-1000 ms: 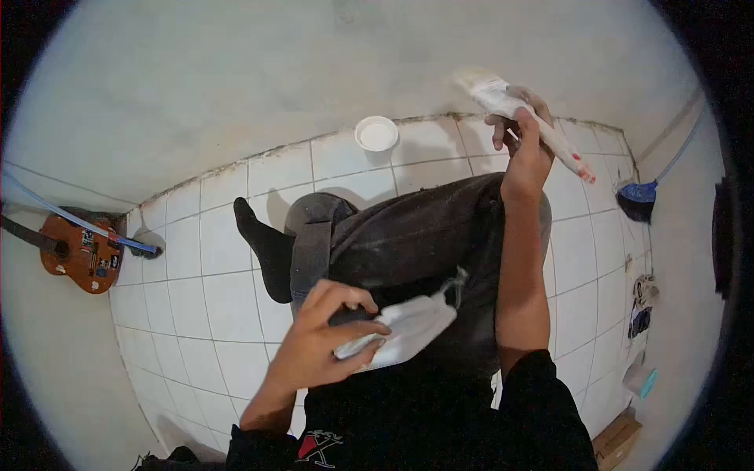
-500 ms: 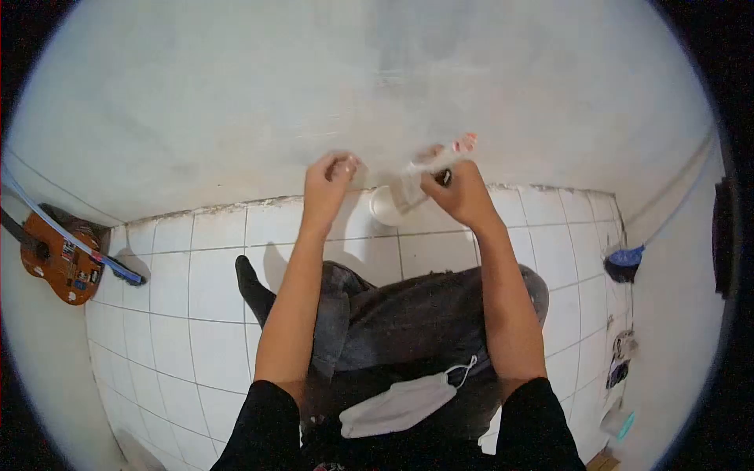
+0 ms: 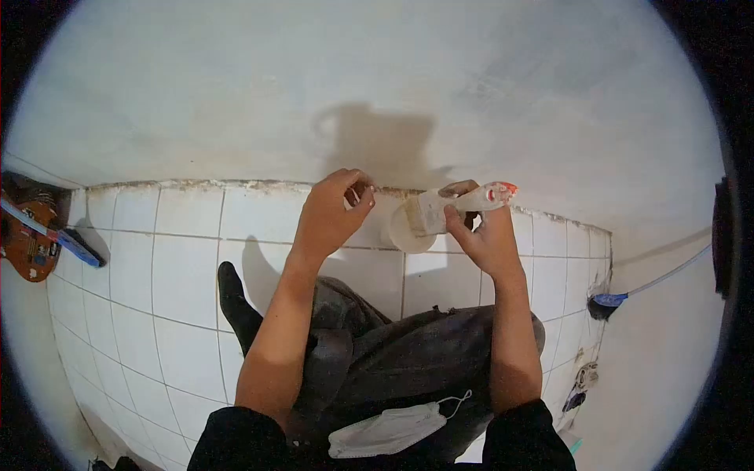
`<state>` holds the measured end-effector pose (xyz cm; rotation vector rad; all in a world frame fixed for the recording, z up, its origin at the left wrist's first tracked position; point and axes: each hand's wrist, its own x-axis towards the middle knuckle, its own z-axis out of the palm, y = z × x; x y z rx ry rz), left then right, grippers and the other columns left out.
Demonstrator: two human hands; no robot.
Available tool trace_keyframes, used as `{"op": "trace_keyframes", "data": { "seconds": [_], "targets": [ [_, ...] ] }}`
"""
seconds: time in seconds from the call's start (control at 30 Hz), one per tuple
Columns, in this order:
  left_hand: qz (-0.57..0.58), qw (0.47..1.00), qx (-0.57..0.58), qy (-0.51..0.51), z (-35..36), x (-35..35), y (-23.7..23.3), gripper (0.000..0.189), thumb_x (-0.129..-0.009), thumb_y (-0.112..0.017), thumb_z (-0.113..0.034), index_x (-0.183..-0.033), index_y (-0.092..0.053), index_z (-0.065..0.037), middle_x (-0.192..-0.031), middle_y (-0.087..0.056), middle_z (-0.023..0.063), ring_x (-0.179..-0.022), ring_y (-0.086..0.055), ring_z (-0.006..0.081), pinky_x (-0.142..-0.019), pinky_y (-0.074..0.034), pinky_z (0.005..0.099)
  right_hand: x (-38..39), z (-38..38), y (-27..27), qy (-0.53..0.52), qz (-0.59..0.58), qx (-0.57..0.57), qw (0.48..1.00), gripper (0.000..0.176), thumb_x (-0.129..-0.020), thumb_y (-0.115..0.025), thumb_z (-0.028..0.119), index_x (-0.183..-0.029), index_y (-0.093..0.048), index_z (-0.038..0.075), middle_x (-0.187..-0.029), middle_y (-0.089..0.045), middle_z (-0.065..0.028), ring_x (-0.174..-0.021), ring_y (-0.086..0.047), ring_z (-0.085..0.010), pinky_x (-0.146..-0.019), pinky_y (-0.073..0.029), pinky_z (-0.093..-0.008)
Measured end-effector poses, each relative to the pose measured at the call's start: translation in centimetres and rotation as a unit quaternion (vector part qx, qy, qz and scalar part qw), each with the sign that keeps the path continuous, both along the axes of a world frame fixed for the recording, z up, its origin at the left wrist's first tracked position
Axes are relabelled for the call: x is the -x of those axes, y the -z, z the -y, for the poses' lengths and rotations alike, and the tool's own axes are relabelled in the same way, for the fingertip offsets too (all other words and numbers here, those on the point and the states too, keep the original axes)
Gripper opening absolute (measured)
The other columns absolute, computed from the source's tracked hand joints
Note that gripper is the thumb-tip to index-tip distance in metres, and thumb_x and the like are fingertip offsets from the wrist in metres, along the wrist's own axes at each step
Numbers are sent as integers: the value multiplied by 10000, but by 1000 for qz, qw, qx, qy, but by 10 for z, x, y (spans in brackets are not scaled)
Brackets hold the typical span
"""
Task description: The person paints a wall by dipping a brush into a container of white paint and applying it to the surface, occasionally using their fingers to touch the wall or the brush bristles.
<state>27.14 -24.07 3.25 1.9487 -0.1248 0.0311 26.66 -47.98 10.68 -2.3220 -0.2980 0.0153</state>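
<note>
Evidently we're gripping the brush [image 3: 434,210] (likely light, stiff-handled) by its neck, right hand [image 3: 485,234] clasped, left hand [image 3: 330,208] half-curled, seemingly empty.

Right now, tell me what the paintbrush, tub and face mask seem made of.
Paintbrush: pale bristles, natural or synthetic; handle perhaps wood or plastic, white-smeared, red-tipped. Tub: probably plastic, being smooth, pale and evenly round. Face mask: likely nonwoven fabric, matte white, softly creased.

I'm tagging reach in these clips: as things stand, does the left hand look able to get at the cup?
Probably yes: the left hand appears to hold nothing, and nothing visible stands between it and the cup. The brush comes in from the other side.
</note>
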Motion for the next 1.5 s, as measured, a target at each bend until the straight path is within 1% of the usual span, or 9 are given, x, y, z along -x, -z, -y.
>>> {"op": "trace_keyframes", "data": {
  "seconds": [0.07,0.33,0.43,0.87,0.93,1.0,1.03,1.1,1.5],
  "targets": [
    [2,1000,-11,-4,1,2,0,142,-894,-670,-110,-996,-681,-13,-884,-690,103,-774,-638,169,-695,-501,305,3,-2,0,5,-27,9,1000,251,-845,-695,177,-1032,-678,10,-755,-651,-95,-628,-580,-155,-606,-476,-314],
    [15,999,-31,-1,2,6,4,143,-871,-673,-103,-971,-670,-1,-863,-662,122,-747,-627,207,-720,-513,326,4,6,9,-26,28,21,999,237,-840,-697,180,-978,-679,-12,-689,-637,-90,-577,-575,-163,-572,-468,-318],
    [13,999,-33,3,1,6,5,147,-875,-649,-167,-941,-668,-37,-860,-645,110,-745,-620,234,-724,-518,362,5,0,9,-17,15,32,999,231,-839,-701,181,-961,-676,-14,-681,-635,-95,-565,-573,-167,-566,-467,-320],
    [-8,998,-60,10,-1,7,4,148,-862,-651,-176,-936,-666,-49,-886,-647,107,-804,-641,273,-743,-513,398,4,-3,8,-32,-12,50,998,229,-839,-706,183,-930,-667,-23,-715,-649,-107,-589,-584,-173,-571,-470,-320],
    [-5,998,-67,11,-1,7,4,147,-861,-651,-175,-935,-666,-50,-886,-647,108,-805,-640,276,-744,-513,401,5,-4,8,-42,-5,33,999,172,-847,-709,127,-926,-672,-21,-739,-637,-55,-615,-542,-117,-558,-442,-276],
    [-11,997,-73,15,-1,7,3,140,-857,-649,-169,-933,-669,-53,-882,-648,108,-806,-640,282,-751,-516,401,5,-5,7,-43,-2,37,998,206,-844,-709,157,-934,-675,-25,-728,-649,-87,-609,-579,-151,-569,-464,-299],
    [-11,997,-73,15,-2,6,3,140,-857,-649,-169,-933,-669,-53,-882,-648,108,-806,-640,282,-751,-516,401,5,-6,6,-44,-1,40,998,240,-840,-710,187,-943,-678,-28,-717,-662,-118,-603,-616,-185,-579,-487,-321],
    [-5,996,-83,24,-3,6,3,141,-878,-655,-132,-971,-665,-26,-892,-656,106,-772,-630,218,-775,-525,359,5,-7,5,-42,4,49,998,244,-839,-715,191,-941,-678,-28,-720,-666,-121,-610,-630,-189,-586,-496,-323],
    [23,997,-73,18,-6,8,2,150,-878,-657,-119,-994,-671,-25,-895,-653,113,-776,-632,222,-780,-526,355,5,-4,9,-33,13,56,998,260,-815,-761,185,-962,-682,-14,-717,-669,-115,-610,-661,-194,-596,-525,-319]
  ]
}}
